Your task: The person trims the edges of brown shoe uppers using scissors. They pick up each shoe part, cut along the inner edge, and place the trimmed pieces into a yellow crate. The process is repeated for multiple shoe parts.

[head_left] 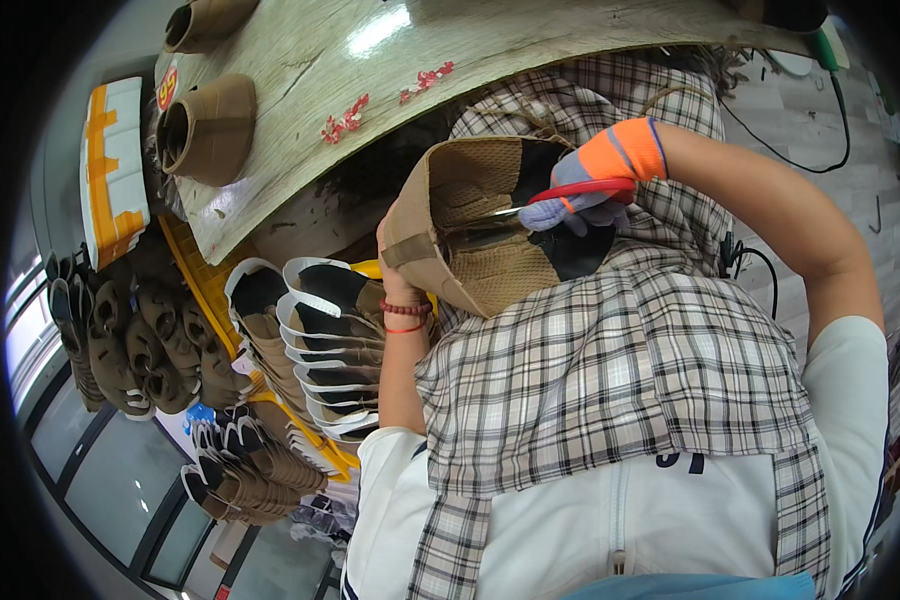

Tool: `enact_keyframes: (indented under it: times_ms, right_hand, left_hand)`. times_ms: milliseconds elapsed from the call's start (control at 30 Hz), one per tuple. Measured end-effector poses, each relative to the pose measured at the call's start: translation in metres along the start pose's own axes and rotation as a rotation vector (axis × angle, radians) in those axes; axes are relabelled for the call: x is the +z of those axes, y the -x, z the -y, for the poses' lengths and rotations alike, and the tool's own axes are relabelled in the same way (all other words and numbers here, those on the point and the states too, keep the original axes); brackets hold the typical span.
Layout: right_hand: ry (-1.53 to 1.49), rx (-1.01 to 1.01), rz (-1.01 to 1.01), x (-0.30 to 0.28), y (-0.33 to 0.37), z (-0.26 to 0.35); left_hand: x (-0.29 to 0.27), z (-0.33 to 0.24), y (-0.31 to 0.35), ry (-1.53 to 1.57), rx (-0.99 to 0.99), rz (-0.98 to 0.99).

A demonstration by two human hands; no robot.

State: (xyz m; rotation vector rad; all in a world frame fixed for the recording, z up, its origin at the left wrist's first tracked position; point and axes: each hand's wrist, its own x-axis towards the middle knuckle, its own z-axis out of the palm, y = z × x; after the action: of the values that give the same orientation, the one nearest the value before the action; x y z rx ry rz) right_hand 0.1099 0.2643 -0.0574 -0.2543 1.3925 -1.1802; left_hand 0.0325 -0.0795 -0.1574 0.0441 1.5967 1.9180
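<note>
A tan shoe upper (490, 285) with mesh lining and dark inner patches is held in front of my plaid apron, its opening turned upward. My left hand (398, 285) grips its left side from outside, the fingers mostly hidden behind the material. On my right hand (580, 208) is a grey-purple glove with an orange cuff. Its fingers are closed around red-handled scissors (598, 187). The scissor blades point left, into the opening of the upper. From this angle I cannot tell whether they touch the lining.
Two tan uppers (215, 128) stand on the wood-look table (300, 70), whose edge lies just beyond my hands. Stacked uppers with white rims (335, 340) fill a yellow rack at the left. More brown uppers (155, 345) hang further left. A black cable (845, 130) loops at the right.
</note>
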Motion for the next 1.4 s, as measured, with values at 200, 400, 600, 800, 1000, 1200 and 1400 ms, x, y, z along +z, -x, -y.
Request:
enact_keyframes:
  times_ms: [200, 400, 600, 800, 1000, 1200, 1400]
  right_hand:
    - [-0.082, 0.158, -0.083, 0.004, 0.003, 0.030]
    - [-0.072, 0.140, -0.116, 0.008, 0.005, 0.033]
    - [-0.067, 0.128, -0.130, 0.011, 0.000, 0.026]
    - [-0.028, 0.133, -0.176, 0.018, 0.004, 0.028]
    - [-0.017, 0.095, -0.121, 0.018, 0.007, 0.018]
    - [-0.085, 0.123, -0.106, 0.018, 0.012, 0.032]
    - [-0.060, 0.102, -0.106, 0.015, 0.007, 0.030]
  left_hand:
    - [0.016, -0.011, 0.002, -0.045, -0.007, -0.058]
    - [0.020, -0.024, 0.006, 0.091, -0.156, -0.104]
    - [0.014, -0.014, 0.006, -0.052, 0.007, 0.006]
    - [0.010, -0.008, 0.011, -0.060, 0.065, -0.008]
    - [0.011, -0.014, 0.009, -0.081, 0.016, 0.009]
    - [0.008, -0.017, 0.006, -0.111, -0.080, -0.062]
    - [-0.006, -0.001, 0.011, -0.145, 0.023, -0.012]
